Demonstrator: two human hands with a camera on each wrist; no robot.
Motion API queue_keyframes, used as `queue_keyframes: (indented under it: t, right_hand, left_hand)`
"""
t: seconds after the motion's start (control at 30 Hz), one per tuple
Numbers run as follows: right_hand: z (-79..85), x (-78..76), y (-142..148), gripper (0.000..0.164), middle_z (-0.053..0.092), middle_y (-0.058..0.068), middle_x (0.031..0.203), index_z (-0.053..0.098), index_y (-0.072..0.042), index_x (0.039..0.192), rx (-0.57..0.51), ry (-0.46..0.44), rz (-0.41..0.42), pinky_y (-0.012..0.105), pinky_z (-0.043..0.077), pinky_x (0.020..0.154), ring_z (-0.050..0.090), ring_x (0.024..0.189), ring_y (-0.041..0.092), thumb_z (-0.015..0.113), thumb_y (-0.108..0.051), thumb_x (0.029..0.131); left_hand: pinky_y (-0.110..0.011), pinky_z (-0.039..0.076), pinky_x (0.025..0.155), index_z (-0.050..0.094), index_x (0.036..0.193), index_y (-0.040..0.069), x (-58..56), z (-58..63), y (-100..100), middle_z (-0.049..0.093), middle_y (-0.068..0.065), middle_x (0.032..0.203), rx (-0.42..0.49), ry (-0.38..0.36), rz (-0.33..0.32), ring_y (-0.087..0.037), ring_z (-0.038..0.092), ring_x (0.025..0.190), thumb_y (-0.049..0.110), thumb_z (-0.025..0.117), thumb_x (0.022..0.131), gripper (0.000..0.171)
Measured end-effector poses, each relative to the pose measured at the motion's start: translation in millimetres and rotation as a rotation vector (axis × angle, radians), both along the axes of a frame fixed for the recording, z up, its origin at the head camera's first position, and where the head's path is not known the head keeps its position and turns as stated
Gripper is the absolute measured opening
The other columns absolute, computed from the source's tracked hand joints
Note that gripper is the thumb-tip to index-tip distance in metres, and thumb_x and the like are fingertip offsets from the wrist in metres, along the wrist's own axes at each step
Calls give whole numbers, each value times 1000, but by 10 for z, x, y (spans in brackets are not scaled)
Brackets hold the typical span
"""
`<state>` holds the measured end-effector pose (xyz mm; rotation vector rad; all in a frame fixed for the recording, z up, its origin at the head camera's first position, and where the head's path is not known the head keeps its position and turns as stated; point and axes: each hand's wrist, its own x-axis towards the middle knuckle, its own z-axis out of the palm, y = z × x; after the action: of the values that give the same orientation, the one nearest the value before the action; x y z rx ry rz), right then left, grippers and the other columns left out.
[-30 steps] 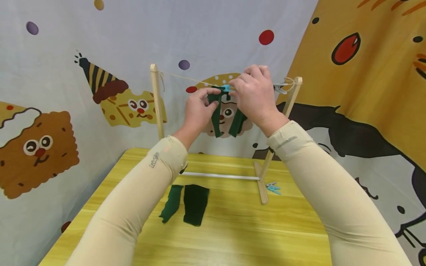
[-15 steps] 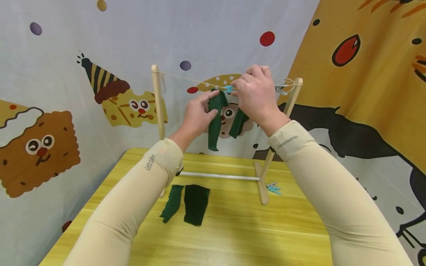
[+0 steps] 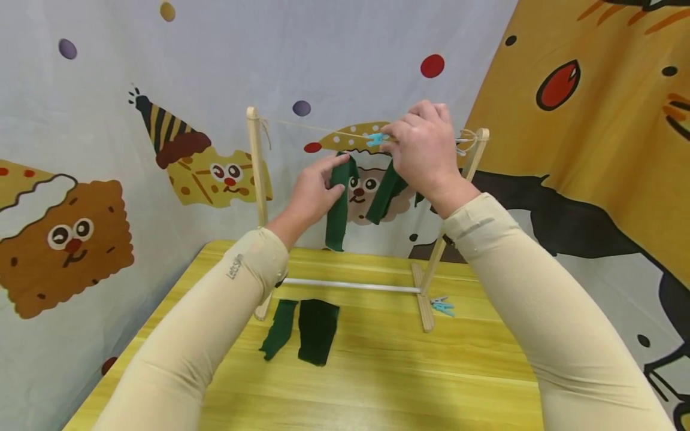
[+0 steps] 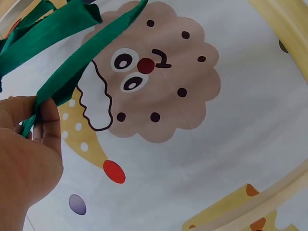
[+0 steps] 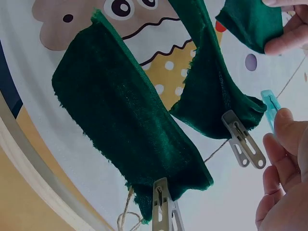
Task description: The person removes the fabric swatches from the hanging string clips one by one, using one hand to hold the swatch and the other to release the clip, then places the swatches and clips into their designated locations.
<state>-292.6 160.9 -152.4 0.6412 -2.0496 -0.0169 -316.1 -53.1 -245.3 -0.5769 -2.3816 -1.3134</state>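
My left hand pinches the top of a green cloth strip, which hangs from its fingers. In the left wrist view the left hand also has this strip between thumb and fingers. Up at the string, my right hand pinches a light-blue clothespin. The right wrist view shows that clothespin apart from the held cloth. Two other green cloths, a wide one and a twisted one, are each clipped to the string by a grey clothespin.
Wooden posts, left and right, carry the string, with a white bar joining them low down. On the yellow table lie a narrow green cloth, a dark green cloth and light-blue clothespins.
My left hand has drawn the green strip left and slightly down, away from the light-blue clothespin. The strip now hangs longer and straighter. My right hand has shifted slightly right with the clothespin.
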Motion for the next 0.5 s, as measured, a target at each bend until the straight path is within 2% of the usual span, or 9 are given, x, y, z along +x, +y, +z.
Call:
queue_keyframes:
  t: [0.03, 0.1, 0.2, 0.27, 0.4, 0.5]
  right_hand:
    - [9, 9, 3, 27, 83, 14, 105, 83, -6, 118, -8, -12, 0, 49, 42, 101, 58, 109, 33, 77, -26, 100]
    - [26, 25, 10, 27, 83, 13, 107, 82, -6, 119, -26, -35, -1, 49, 42, 101, 58, 110, 33, 76, -25, 101]
    - [50, 44, 18, 27, 83, 14, 108, 82, -6, 119, -46, -57, 5, 50, 42, 101, 58, 111, 34, 77, -24, 101]
    - [62, 51, 21, 27, 83, 14, 107, 83, -5, 118, -49, -66, 7, 50, 42, 100, 58, 110, 34, 77, -24, 101]
    - [82, 76, 26, 28, 83, 15, 107, 82, -3, 118, -53, -88, 15, 50, 42, 98, 57, 108, 34, 76, -25, 101]
    - [95, 140, 65, 28, 83, 15, 109, 81, -3, 121, -74, -97, 57, 51, 43, 97, 57, 109, 35, 76, -23, 101]
  left_hand:
    - [-31, 48, 69, 53, 160, 25, 5, -8, -10, 61, -13, 119, -11, 0, 3, -20, 48, 73, 7, 69, 104, 60]
    - [-31, 48, 69, 53, 160, 26, 15, -26, -30, 62, -13, 122, -21, -4, 8, -21, 48, 73, 8, 69, 104, 60]
    - [-32, 48, 70, 53, 160, 27, 32, -50, -66, 60, -9, 145, -27, -15, 10, -21, 49, 74, 7, 68, 104, 61]
    - [-32, 49, 70, 53, 160, 27, 47, -62, -89, 51, -6, 162, -30, -25, 11, -21, 49, 74, 7, 68, 104, 61]
    - [-32, 49, 71, 52, 161, 26, 88, -81, -124, 39, -7, 173, -54, -41, 5, -21, 50, 76, 7, 68, 104, 61]
    - [-32, 48, 71, 51, 161, 26, 130, -106, -149, 34, -7, 176, -85, -52, -2, -21, 50, 76, 8, 68, 104, 62]
